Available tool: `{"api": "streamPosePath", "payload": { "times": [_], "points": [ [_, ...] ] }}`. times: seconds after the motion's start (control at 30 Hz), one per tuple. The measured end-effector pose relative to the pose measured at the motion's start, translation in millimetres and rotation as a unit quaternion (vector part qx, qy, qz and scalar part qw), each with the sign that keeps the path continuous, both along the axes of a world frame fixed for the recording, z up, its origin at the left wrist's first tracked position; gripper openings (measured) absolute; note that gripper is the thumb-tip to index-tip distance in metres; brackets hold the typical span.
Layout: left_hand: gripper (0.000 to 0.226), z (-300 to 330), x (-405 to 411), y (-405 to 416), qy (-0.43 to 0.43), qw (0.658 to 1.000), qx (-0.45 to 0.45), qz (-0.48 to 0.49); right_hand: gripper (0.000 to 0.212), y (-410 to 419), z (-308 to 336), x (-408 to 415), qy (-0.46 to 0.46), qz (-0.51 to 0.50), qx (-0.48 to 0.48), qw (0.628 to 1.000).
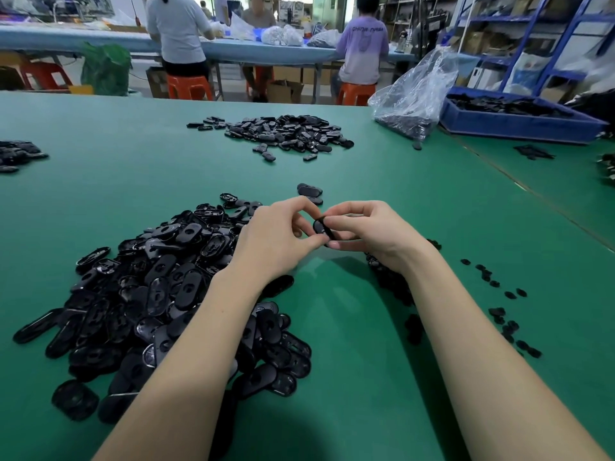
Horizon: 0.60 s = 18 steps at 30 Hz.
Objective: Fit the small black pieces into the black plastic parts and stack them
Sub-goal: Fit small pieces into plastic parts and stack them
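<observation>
Both hands hold one black part point(322, 227) above the table: left hand point(276, 241) pinches its 9 o'clock end to steady it, right hand point(362, 227) grips the 3 o'clock end, probably pressing a small piece in.

Green-topped table point(382, 327). Large pile of black plastic parts point(159, 294) lies near left; second pile point(286, 132) far centre. Small black pieces point(506, 307) scattered right; blue bin point(519, 125) far right.

Both hands, left point(273, 241) and right point(369, 234), pinch black plastic part point(321, 227) above green table point(382, 181); parts heap point(159, 294) left.
</observation>
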State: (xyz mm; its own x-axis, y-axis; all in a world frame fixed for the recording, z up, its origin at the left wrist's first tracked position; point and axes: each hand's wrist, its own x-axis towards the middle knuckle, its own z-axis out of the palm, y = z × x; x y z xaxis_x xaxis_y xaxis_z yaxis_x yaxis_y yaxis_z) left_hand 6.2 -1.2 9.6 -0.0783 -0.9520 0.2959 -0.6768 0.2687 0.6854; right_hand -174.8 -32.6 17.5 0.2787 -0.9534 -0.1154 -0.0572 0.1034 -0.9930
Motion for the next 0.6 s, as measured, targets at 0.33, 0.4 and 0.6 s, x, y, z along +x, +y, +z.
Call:
{"api": "streamPosePath", "payload": {
  "times": [0.33, 0.4, 0.6],
  "points": [
    [0.024, -1.6, 1.1, -2.0, -0.077, 0.997, -0.007, 0.011, 0.007, -3.1, -0.2, -1.7, 0.043, -0.011, 0.011, 0.999],
    [0.024, -1.2, 0.4, -0.7, -0.13, 0.989, -0.042, 0.048, 0.009, -3.3, 0.1, -0.6, 0.073, -0.015, 0.008, 0.997],
    [0.028, -4.4, -1.0, -0.3, -0.185, 0.976, -0.083, 0.076, 0.008, -2.6, 2.1, 0.8, 0.118, -0.053, -0.019, 0.991]
  ]
}}
